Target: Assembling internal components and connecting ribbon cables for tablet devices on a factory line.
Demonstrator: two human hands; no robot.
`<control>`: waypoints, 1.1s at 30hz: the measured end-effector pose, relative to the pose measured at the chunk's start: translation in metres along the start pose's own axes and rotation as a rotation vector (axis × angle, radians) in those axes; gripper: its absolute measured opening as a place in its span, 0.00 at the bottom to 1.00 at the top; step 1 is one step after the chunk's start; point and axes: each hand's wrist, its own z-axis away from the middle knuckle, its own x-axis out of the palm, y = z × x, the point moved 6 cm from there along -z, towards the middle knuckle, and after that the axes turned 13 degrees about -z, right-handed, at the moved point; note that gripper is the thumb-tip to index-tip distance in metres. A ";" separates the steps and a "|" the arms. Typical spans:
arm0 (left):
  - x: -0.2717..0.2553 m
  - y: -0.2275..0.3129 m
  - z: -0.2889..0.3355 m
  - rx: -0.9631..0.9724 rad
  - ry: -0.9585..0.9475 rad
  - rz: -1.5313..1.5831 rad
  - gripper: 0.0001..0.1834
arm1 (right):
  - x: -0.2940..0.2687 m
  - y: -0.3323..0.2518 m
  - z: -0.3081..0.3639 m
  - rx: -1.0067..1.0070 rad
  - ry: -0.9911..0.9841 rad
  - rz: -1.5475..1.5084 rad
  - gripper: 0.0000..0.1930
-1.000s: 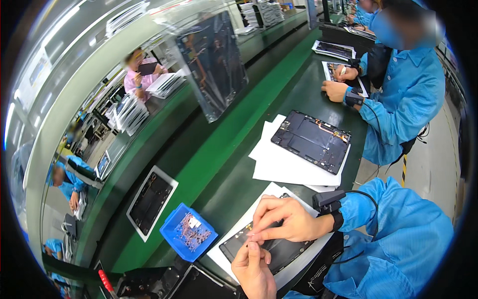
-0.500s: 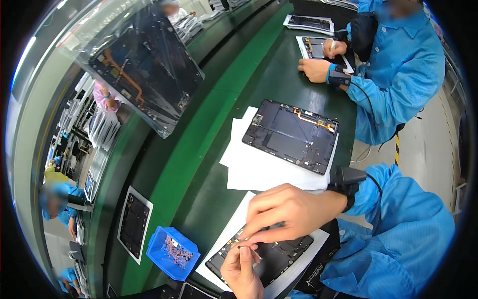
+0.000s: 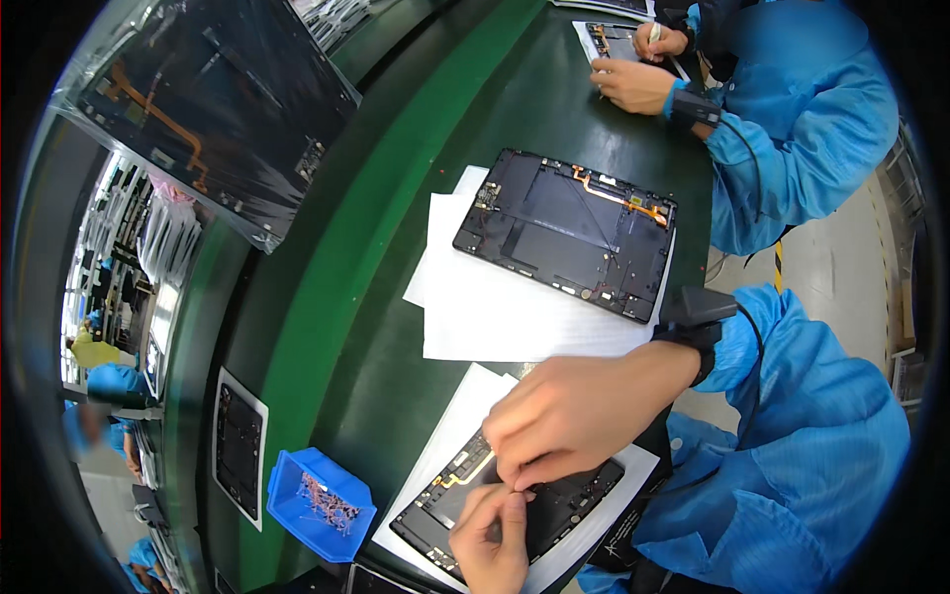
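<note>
Over the near tablet housing (image 3: 554, 520), a black shell with small boards and an orange ribbon cable along its upper left side, my two hands meet. My right hand (image 3: 569, 411) reaches in from the right, its thumb and fingertips pinched together. Just below, my left hand (image 3: 492, 540) has thumb and forefinger pinched, the tips touching or almost touching those of the right. Whatever lies between the fingertips is too small and hidden to make out. White sheets (image 3: 460, 396) lie under the housing.
A larger black tablet housing (image 3: 574, 233) rests on white sheets (image 3: 485, 332) beyond my hands. Left of me stand a blue bin (image 3: 287, 505) of small pinkish parts and another housing (image 3: 237, 445). A bagged panel (image 3: 218, 109) hangs upper left. A co-worker's hands (image 3: 638, 84) work at the far right.
The view has shifted, so the bench things sit further left or higher. My joined fingertips have moved right over the housing, baring the ribbon cable at its upper left.
</note>
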 end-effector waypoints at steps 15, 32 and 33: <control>0.005 0.033 -0.053 0.348 0.123 -1.017 0.13 | -0.038 0.018 0.029 0.192 0.333 -0.400 0.06; -0.005 0.014 -0.062 0.585 0.204 -0.803 0.09 | -0.031 0.051 0.027 0.328 0.404 -0.499 0.10; -0.003 0.016 -0.061 0.594 0.140 -0.891 0.08 | -0.030 0.052 0.026 0.329 0.393 -0.488 0.10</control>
